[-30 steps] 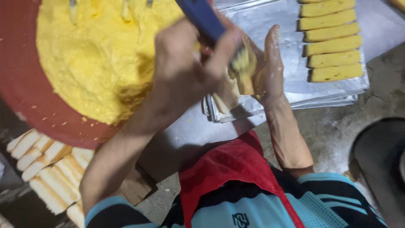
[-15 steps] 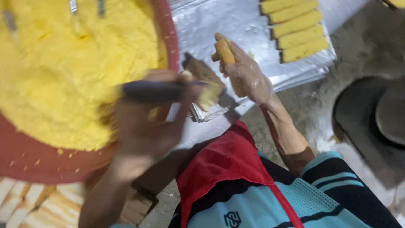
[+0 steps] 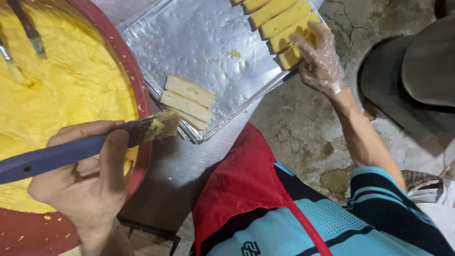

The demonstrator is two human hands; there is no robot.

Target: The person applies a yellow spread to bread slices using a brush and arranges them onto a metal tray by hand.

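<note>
- Right hand (image 3: 318, 59) has swung out to the far end of the tray (image 3: 208, 42) since half a second ago, when it held a coated stick up near the brush. That stick's now down at the end of the yellow row (image 3: 284, 26), gloved fingers loosely spread on it.
- Left hand (image 3: 87, 175) is closed round the blue brush (image 3: 80, 147), bristles hanging over the bowl (image 3: 137, 85) rim, beside the yellow batter (image 3: 66, 90).
- Three plain slices (image 3: 187, 102) wait at the tray's near corner, so looks like one more coated, three left.

A blue-handled pastry brush (image 3: 85, 147), bristles yellow-coated, is lying level, pointing toward three o'clock; yellow-coated bread sticks (image 3: 284, 23) are sitting at one o'clock.
</note>
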